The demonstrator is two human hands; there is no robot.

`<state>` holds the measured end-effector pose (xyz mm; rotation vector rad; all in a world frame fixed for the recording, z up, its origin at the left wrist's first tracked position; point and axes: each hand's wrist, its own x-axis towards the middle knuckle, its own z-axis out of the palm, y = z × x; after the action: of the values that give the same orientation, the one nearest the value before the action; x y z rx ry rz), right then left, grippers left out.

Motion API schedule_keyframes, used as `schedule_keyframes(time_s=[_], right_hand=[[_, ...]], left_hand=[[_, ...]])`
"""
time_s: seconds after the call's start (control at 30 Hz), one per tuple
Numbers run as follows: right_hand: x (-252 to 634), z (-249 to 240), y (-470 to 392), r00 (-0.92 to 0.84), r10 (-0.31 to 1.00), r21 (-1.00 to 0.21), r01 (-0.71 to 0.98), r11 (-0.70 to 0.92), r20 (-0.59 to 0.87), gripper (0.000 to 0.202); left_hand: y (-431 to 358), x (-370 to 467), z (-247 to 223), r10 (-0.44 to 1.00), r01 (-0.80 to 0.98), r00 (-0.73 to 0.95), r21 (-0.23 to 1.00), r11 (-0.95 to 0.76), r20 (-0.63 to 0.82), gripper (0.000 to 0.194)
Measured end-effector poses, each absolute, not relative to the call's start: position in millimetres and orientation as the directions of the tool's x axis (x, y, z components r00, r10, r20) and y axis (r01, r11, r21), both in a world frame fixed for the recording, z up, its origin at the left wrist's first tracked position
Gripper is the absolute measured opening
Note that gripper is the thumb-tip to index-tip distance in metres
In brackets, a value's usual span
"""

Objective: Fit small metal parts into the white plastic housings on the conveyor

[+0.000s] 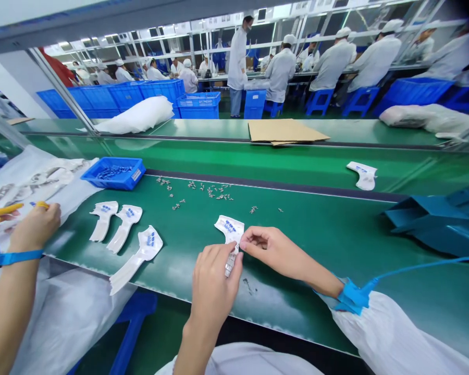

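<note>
A white plastic shell half [230, 227], shaped like a pistol grip with blue pieces in its wide end, lies in front of me on the green bench. My left hand [214, 281] grips its narrow handle end, thumb on one side and fingers on the other. The thumb and forefinger of my right hand [271, 247] pinch together against the shell's neck; whatever is between them is too small to make out. Small metal parts [219, 194] lie scattered beyond the shell. To the left rest three similar shells, the nearest one [146, 247] angled toward the bench edge.
A co-worker's hand [37, 224] with yellow-handled pliers [3, 210] is at the far left. Nearby stands a blue tray [119, 174] of small blue pieces. Another shell [363, 174] lies on the green belt [203, 156]. Teal bins [437, 219] stand at right; a blue cord trails from my right wrist.
</note>
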<state>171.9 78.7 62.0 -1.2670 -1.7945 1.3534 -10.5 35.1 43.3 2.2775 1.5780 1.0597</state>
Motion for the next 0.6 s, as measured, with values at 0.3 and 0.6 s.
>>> schedule_keyframes(time_s=[0.3, 0.6], right_hand=[[153.2, 81.9, 105.1, -0.602, 0.744, -0.617, 0.712, 0.336, -0.29, 0.016], [140.9, 89.3, 115.5, -0.613, 0.715, -0.475, 0.766, 0.433, -0.336, 0.021]], left_hand=[[32.3, -36.7, 19.8, 0.904, 0.777, 0.349, 0.463, -0.427, 0.249, 0.043], [30.5, -33.6, 20.1, 0.912, 0.765, 0.326, 0.498, -0.409, 0.248, 0.045]])
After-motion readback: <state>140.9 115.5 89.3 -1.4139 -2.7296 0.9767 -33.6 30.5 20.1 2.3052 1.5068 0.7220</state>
